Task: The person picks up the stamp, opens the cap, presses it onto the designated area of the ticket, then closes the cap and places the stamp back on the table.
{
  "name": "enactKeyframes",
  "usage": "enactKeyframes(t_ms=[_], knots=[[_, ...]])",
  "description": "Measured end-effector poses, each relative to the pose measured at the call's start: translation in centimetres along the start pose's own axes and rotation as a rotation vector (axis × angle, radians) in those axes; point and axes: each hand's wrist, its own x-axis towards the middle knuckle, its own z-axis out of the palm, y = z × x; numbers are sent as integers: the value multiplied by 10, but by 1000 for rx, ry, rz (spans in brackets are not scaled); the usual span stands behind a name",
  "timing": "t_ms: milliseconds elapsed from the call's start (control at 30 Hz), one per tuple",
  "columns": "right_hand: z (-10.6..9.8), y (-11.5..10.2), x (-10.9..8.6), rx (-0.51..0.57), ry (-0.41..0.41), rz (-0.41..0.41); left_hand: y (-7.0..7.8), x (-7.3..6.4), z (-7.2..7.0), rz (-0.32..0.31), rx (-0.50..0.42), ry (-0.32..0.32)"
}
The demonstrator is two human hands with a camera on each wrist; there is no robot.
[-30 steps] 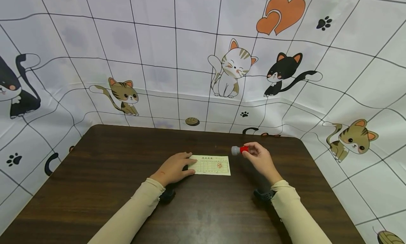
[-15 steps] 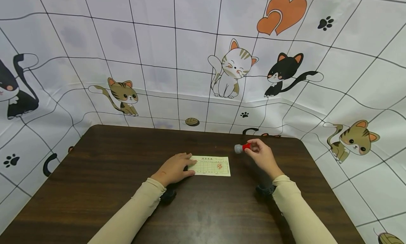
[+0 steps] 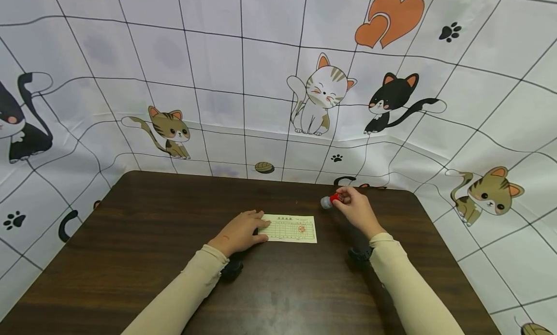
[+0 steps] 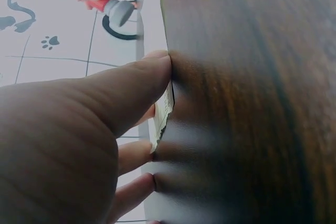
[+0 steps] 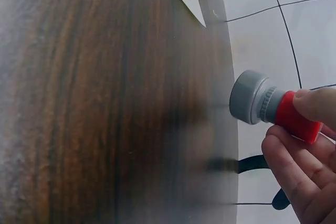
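A pale yellow printed form (image 3: 287,231) lies flat on the table, a red stamp mark toward its right side. On the form's left end rests my left hand (image 3: 239,233), fingers spread. In the left wrist view its thumb (image 4: 142,80) presses near the paper's ragged edge. My right hand (image 3: 359,211) pinches a small stamp (image 5: 299,121) by its red end, to the right of the form and above the table. The stamp's wide grey end (image 5: 248,97) points left, away from the fingers.
The dark wooden table (image 3: 143,248) extends around both hands. A white sheet with printed cats and grid lines (image 3: 217,83) hangs behind the table's far edge and along both sides. Dark straps circle both wrists.
My right hand has shifted slightly up, and the stamp's grey end now tips a little lower. The left hand has stayed on the form.
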Motion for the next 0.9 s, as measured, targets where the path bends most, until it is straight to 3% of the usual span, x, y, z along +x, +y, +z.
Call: enactKeyframes(t_ms=[367, 900], knots=[[2, -11, 9, -123, 3, -63, 1, -1, -3, 12, -27, -2], [4, -15, 12, -162, -42, -44, 1, 0, -2, 0, -34, 1]])
